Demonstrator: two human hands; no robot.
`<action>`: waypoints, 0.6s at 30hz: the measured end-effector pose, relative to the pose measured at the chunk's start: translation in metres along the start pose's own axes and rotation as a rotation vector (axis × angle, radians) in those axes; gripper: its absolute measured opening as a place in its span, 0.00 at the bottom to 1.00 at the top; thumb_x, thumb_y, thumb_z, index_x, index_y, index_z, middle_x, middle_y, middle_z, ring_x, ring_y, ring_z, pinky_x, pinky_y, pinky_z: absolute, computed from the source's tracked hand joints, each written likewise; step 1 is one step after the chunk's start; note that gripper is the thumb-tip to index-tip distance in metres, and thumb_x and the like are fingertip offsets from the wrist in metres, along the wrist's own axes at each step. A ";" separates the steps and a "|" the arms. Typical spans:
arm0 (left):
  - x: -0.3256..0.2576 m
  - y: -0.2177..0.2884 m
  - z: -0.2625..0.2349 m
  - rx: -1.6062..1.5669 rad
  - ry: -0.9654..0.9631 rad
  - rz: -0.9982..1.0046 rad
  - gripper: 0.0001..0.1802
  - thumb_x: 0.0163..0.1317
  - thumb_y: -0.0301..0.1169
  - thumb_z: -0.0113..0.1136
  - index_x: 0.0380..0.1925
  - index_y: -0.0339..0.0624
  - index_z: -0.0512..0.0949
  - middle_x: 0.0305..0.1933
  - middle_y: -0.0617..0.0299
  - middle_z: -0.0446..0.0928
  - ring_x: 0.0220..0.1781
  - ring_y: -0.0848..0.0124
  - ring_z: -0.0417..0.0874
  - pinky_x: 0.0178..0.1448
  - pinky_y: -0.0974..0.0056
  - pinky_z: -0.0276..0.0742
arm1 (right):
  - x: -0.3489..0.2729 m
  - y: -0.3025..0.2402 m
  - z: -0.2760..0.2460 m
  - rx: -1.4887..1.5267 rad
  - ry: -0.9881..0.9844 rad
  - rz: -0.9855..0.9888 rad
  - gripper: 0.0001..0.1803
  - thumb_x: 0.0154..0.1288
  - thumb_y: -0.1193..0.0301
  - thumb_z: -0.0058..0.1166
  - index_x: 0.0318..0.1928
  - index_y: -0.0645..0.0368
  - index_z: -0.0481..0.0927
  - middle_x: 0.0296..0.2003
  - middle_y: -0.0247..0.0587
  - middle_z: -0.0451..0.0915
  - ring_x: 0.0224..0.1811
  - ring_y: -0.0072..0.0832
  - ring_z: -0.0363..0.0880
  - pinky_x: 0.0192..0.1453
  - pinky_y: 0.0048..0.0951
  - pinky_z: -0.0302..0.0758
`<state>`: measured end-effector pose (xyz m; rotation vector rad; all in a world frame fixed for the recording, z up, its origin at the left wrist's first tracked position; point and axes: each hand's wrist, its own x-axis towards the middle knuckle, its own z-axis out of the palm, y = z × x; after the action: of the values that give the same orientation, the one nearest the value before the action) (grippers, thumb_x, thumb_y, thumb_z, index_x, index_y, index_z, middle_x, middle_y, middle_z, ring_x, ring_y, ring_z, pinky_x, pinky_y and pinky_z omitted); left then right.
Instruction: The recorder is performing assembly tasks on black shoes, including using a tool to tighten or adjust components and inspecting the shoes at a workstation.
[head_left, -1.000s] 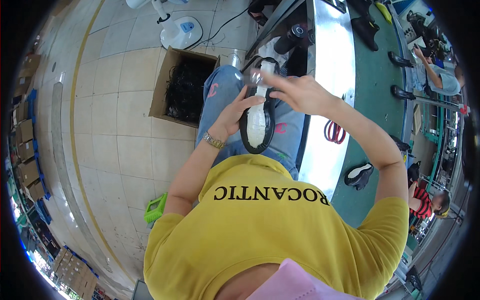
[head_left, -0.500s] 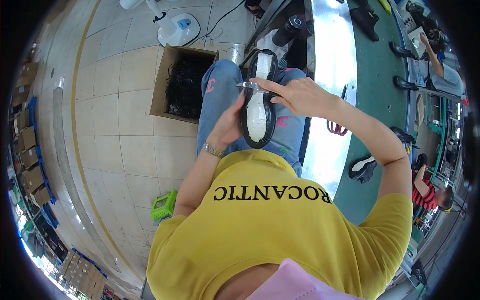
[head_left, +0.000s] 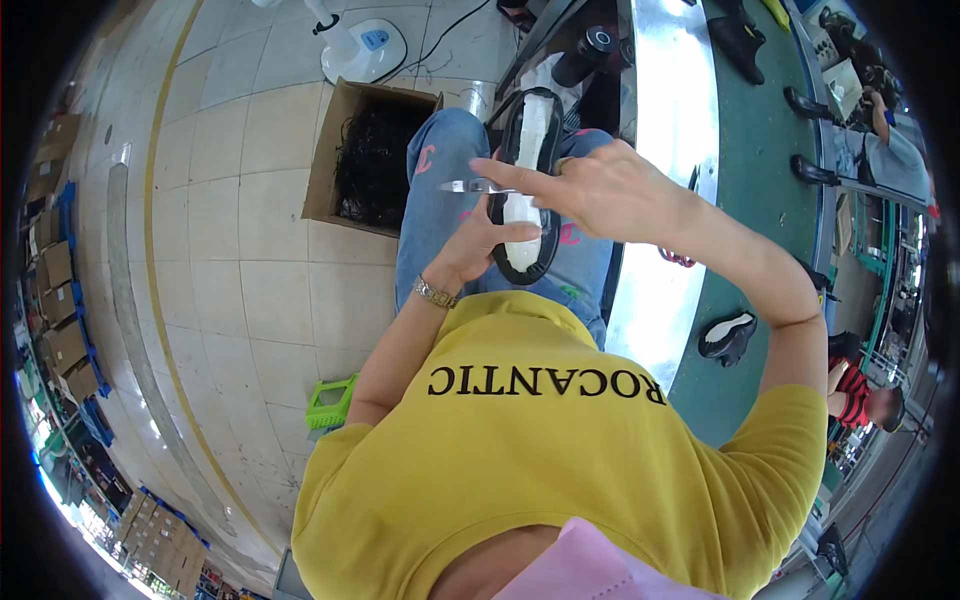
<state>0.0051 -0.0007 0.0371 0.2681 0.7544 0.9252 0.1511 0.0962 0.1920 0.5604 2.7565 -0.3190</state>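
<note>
A black shoe (head_left: pixel 534 135) rests bottom up across my lap, its long white underside facing me. My left hand (head_left: pixel 474 244) is closed around the shoe's left side, with the thumb pressed on the white underside near the closer end. In my right hand (head_left: pixel 612 190) is a small knife (head_left: pixel 463 186) with a shiny metal blade; the index finger lies along it. The blade crosses above the middle of the shoe, its tip sticking out past the left edge. My fingers hide the knife's handle.
An open cardboard box (head_left: pixel 322 165) of black scraps stands left of my knees. At right runs a metal-edged bench (head_left: pixel 660 290) beside a green conveyor belt (head_left: pixel 745 240) carrying shoes. A black bottle (head_left: pixel 585 58) is ahead; a green plastic stool (head_left: pixel 331 402) sits at left. Other people work across the belt.
The knife has moved left, so its blade now juts past the shoe's edge. My left thumb has come over onto the white underside, and the shoe has shifted slightly right and away.
</note>
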 end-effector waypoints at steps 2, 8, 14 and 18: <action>0.001 -0.001 -0.007 0.033 -0.028 -0.101 0.42 0.54 0.19 0.69 0.66 0.35 0.56 0.53 0.58 0.75 0.51 0.71 0.81 0.52 0.64 0.80 | -0.007 -0.007 0.004 0.201 0.331 -0.074 0.41 0.64 0.69 0.56 0.75 0.41 0.53 0.15 0.36 0.77 0.12 0.30 0.73 0.16 0.26 0.66; -0.011 0.002 0.003 0.151 0.097 -0.094 0.22 0.57 0.24 0.68 0.52 0.33 0.75 0.47 0.59 0.80 0.50 0.71 0.81 0.53 0.66 0.78 | -0.006 -0.004 0.019 -0.032 -0.004 -0.030 0.45 0.58 0.76 0.49 0.76 0.42 0.51 0.12 0.35 0.72 0.11 0.29 0.72 0.14 0.27 0.65; 0.012 -0.014 -0.032 0.160 -0.082 -0.152 0.27 0.58 0.23 0.67 0.58 0.36 0.72 0.55 0.57 0.77 0.55 0.70 0.79 0.58 0.63 0.77 | -0.016 -0.003 0.037 0.095 0.214 -0.054 0.46 0.60 0.72 0.56 0.76 0.37 0.51 0.12 0.33 0.70 0.09 0.27 0.69 0.13 0.28 0.64; 0.004 -0.003 -0.015 0.109 -0.122 -0.072 0.41 0.54 0.19 0.69 0.65 0.44 0.58 0.55 0.60 0.74 0.57 0.71 0.77 0.57 0.62 0.78 | -0.015 0.003 0.019 0.000 0.031 0.054 0.44 0.62 0.69 0.58 0.75 0.39 0.52 0.17 0.35 0.76 0.13 0.30 0.75 0.16 0.29 0.67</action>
<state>-0.0018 -0.0006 0.0234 0.3873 0.6985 0.7936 0.1699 0.0883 0.1788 0.6439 2.7656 -0.2996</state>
